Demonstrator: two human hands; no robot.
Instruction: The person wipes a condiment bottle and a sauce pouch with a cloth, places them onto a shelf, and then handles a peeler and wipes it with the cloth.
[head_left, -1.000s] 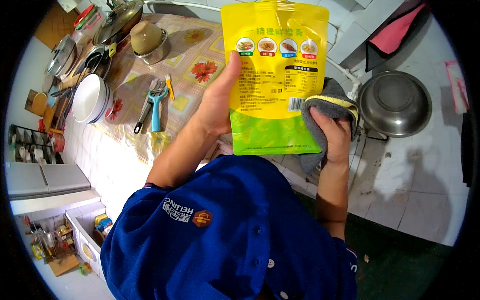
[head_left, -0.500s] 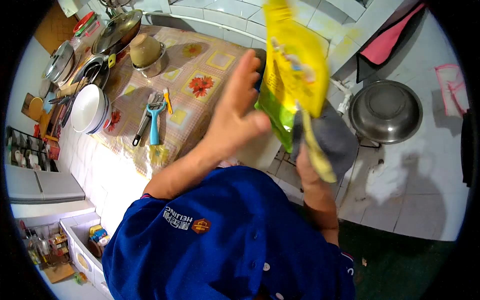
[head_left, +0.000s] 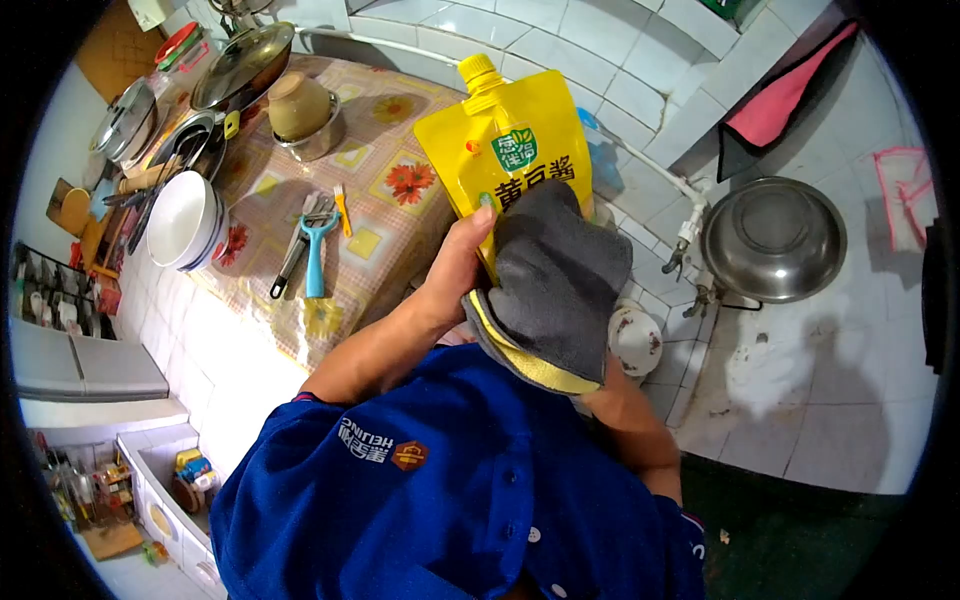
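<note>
A desk (head_left: 362,268) under a checked, flowered cover (head_left: 345,160) fills the left of a white-tiled room. On the desk, near its middle, lie a blue peeler (head_left: 316,262), a black-handled tool (head_left: 288,270) and an orange fork (head_left: 343,212); a white bowl (head_left: 181,222) stands at its left, a lidded pan (head_left: 246,68) at its far left. Well right of the desk are a steel basin (head_left: 773,240) and a pink cloth (head_left: 780,95).

By the desk's right edge, the left hand (head_left: 458,265) holds up a pouch (head_left: 525,112), fingers clamped on its side, thumb in front. It is glossy yellow, slightly tilted, with a ribbed cap (head_left: 478,70), a green logo and dark characters. A grey, yellow-edged towel (head_left: 560,275) hides its lower part and most of the right hand (head_left: 606,388), whose fingers I cannot make out.
</note>
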